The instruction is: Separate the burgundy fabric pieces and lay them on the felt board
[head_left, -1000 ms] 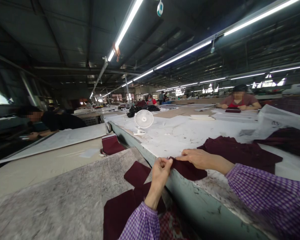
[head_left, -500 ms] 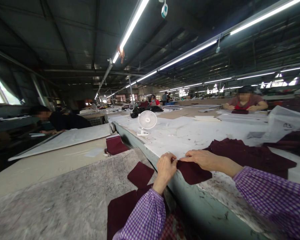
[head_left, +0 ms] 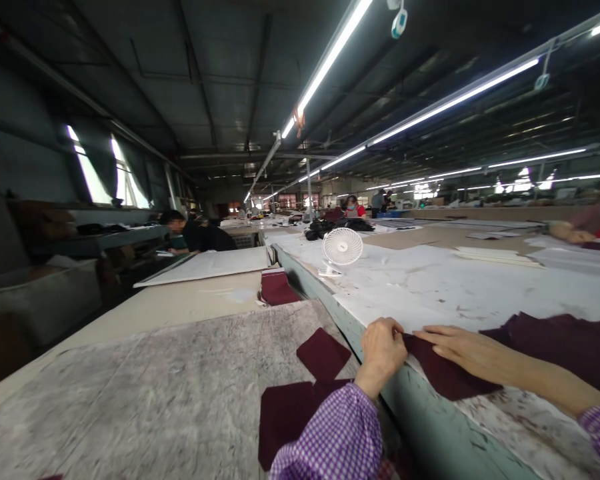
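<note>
My left hand (head_left: 381, 349) is curled shut on the near corner of a maroon fabric piece (head_left: 447, 377) at the edge of the raised white table (head_left: 430, 283). My right hand (head_left: 463, 350) lies flat on the same piece, fingers stretched toward the left hand. A larger heap of maroon fabric (head_left: 565, 343) lies behind my right forearm. Both sleeves are purple checked cloth. Loose maroon pieces (head_left: 323, 353) lie on the lower grey table (head_left: 155, 387) under my left arm.
A small white fan (head_left: 341, 248) stands on the raised table. A folded maroon stack (head_left: 276, 288) sits at the lower table's far end. People work at the left (head_left: 200, 235), far back (head_left: 353, 207) and right (head_left: 597, 223). A grey bin (head_left: 35, 297) stands left.
The view has swung left, shifting everything rightward in frame. My left hand has closed tighter on the fabric corner and my right hand stays flat on it.
</note>
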Demonstrator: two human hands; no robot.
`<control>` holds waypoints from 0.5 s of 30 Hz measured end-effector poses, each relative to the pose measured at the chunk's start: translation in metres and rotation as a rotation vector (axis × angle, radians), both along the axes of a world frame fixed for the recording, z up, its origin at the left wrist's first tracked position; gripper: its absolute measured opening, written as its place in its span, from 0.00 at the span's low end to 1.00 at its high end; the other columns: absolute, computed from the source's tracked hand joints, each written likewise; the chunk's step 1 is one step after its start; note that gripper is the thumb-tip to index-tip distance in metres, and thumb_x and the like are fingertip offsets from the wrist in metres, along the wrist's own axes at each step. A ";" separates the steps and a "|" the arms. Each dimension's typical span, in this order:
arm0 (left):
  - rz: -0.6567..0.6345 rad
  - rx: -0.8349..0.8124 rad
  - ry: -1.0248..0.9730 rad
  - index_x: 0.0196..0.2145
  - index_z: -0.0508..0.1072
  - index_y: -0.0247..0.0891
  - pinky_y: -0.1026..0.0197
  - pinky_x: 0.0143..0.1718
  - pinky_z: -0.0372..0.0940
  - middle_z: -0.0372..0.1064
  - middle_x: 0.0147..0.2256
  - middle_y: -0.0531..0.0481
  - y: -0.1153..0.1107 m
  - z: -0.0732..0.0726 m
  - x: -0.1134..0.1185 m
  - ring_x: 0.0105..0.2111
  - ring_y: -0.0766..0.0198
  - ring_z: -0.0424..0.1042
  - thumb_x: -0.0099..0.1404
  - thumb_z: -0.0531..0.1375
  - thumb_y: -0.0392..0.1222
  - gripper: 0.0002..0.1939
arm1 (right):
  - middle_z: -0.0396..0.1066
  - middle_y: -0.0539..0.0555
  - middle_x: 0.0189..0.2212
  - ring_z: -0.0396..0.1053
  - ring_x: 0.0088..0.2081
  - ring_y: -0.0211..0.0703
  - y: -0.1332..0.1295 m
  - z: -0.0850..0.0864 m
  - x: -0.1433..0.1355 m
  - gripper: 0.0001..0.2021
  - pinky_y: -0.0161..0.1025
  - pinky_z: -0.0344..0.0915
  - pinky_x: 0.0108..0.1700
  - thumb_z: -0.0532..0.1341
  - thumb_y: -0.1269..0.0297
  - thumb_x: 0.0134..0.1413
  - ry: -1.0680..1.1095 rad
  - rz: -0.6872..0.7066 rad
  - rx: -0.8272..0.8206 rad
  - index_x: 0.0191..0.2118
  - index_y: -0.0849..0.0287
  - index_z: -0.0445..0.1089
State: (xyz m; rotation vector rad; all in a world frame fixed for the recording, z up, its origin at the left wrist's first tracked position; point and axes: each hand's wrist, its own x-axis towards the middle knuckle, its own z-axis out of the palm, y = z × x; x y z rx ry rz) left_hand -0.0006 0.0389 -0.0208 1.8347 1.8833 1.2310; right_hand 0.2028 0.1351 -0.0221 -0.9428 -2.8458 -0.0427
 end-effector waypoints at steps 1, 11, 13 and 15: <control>0.003 0.003 0.001 0.38 0.77 0.41 0.57 0.47 0.65 0.76 0.39 0.47 0.000 0.000 0.000 0.43 0.57 0.73 0.58 0.52 0.33 0.15 | 0.64 0.56 0.58 0.62 0.58 0.56 0.003 -0.005 -0.001 0.24 0.53 0.58 0.60 0.48 0.51 0.62 0.029 -0.017 0.004 0.60 0.49 0.64; -0.076 -0.068 -0.211 0.34 0.77 0.42 0.60 0.39 0.67 0.76 0.32 0.51 -0.023 -0.002 0.003 0.32 0.62 0.72 0.57 0.57 0.36 0.10 | 0.55 0.54 0.63 0.54 0.62 0.56 -0.008 0.019 0.008 0.26 0.55 0.51 0.63 0.50 0.46 0.60 -0.092 0.053 -0.180 0.62 0.46 0.60; -0.097 -0.047 -0.261 0.33 0.77 0.41 0.61 0.37 0.66 0.75 0.30 0.51 -0.024 -0.005 -0.001 0.31 0.63 0.71 0.58 0.57 0.38 0.08 | 0.55 0.57 0.63 0.53 0.62 0.57 -0.017 0.028 0.006 0.27 0.56 0.51 0.63 0.50 0.47 0.61 -0.097 0.054 -0.195 0.62 0.51 0.60; -0.078 -0.006 -0.262 0.34 0.76 0.39 0.61 0.37 0.65 0.75 0.30 0.50 -0.022 -0.006 -0.004 0.31 0.63 0.71 0.60 0.57 0.42 0.09 | 0.55 0.60 0.62 0.53 0.62 0.57 -0.024 0.034 0.002 0.28 0.57 0.51 0.62 0.52 0.49 0.60 -0.090 0.060 -0.196 0.62 0.55 0.60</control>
